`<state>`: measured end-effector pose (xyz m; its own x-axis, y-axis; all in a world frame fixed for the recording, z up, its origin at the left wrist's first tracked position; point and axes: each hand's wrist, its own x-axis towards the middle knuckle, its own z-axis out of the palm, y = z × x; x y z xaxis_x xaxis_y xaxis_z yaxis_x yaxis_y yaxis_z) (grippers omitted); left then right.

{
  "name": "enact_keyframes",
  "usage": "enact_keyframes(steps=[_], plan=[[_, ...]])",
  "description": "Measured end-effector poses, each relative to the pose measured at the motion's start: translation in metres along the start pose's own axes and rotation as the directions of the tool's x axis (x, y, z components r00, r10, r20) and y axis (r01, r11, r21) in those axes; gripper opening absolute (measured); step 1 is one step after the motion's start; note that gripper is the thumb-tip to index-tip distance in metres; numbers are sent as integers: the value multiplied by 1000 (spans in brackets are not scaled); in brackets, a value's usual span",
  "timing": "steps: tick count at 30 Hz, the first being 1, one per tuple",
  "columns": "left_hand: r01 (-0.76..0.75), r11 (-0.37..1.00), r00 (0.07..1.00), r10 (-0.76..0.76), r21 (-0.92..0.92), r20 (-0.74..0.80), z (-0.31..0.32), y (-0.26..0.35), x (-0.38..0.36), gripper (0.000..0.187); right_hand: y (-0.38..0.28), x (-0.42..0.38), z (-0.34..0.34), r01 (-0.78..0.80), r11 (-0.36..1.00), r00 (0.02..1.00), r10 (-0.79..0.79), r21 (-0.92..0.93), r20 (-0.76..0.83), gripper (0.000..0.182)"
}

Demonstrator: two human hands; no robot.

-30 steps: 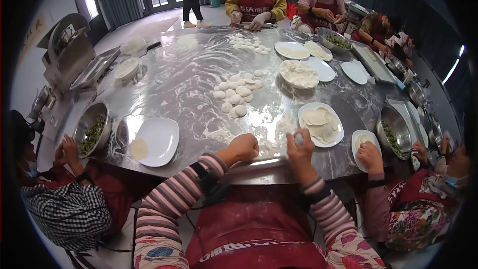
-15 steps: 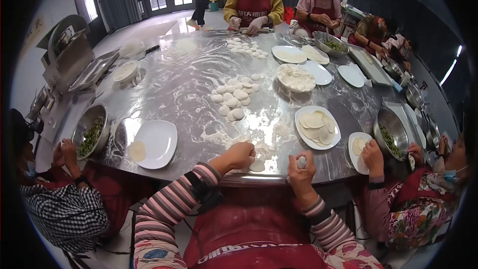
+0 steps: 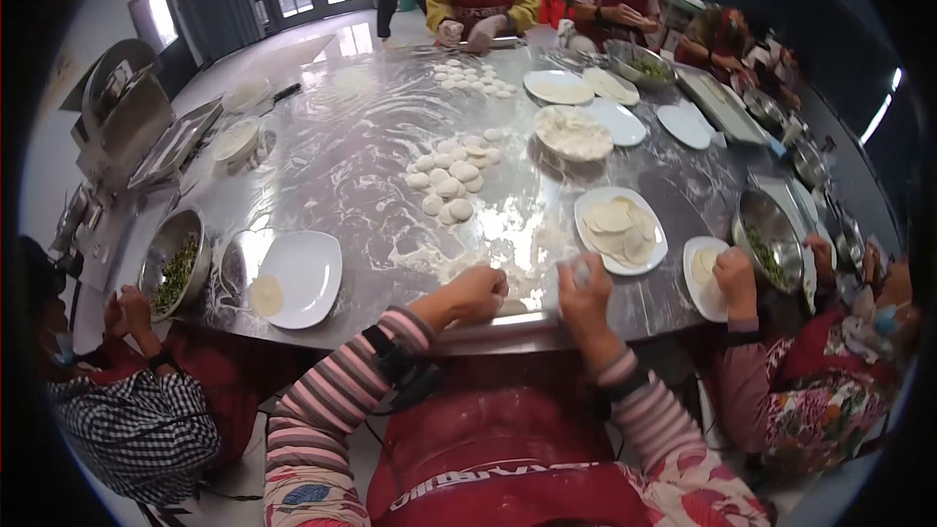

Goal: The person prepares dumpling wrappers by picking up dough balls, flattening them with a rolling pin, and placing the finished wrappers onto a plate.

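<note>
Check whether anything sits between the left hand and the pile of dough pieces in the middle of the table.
Nothing visible does. The left hand rests at the near edge of the table; between it and the pile of dough pieces lies only bare, floured steel. The white plate sits off to the left, outside that path.

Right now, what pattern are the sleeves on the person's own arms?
Pink, grey and dark stripes on the sleeves, clearest in the head view.

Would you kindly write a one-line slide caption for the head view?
At a floured steel table, the left hand presses dough while the right hand grips a small rolling pin.
</note>
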<state>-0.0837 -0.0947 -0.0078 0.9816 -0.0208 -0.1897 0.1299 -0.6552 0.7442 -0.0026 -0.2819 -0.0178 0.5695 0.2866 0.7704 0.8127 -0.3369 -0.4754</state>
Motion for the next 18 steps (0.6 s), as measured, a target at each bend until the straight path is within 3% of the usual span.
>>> enact_keyframes(steps=[1,2,4,5,7,8,10,12,13,16,18], plan=[[4,998,1000,-3,55,-3,-2,2,7,15,3,12,14,-193,972,981,193,134,10,19],[-9,998,1000,9,63,-2,0,1,14,15,8,22,28,-150,978,988,153,146,-10,19],[-20,990,996,31,140,-83,0,3,21,16,8,33,34,-215,966,976,207,146,69,19],[-27,997,1000,28,66,-10,-1,0,22,16,8,28,28,-213,966,976,205,144,68,19],[-46,989,999,47,138,-2,-3,4,10,16,10,4,7,34,999,999,-34,-17,-1,19],[-61,974,998,60,217,10,-2,2,6,16,3,-7,-6,56,998,997,-57,-24,-52,20],[-42,988,998,49,145,-44,1,-3,3,16,-5,-24,-14,-369,883,928,365,290,72,19],[-25,997,1000,26,67,-7,2,-3,0,15,0,-2,-3,10,1000,1000,-10,-21,-9,19],[-21,994,999,24,105,-26,-1,5,1,17,1,9,11,-232,961,973,231,147,25,19],[-12,970,995,36,244,-96,-1,3,18,22,9,35,40,-191,970,982,188,150,34,19],[-36,979,999,34,200,12,-4,4,17,31,15,25,32,-226,966,974,219,127,65,20]])
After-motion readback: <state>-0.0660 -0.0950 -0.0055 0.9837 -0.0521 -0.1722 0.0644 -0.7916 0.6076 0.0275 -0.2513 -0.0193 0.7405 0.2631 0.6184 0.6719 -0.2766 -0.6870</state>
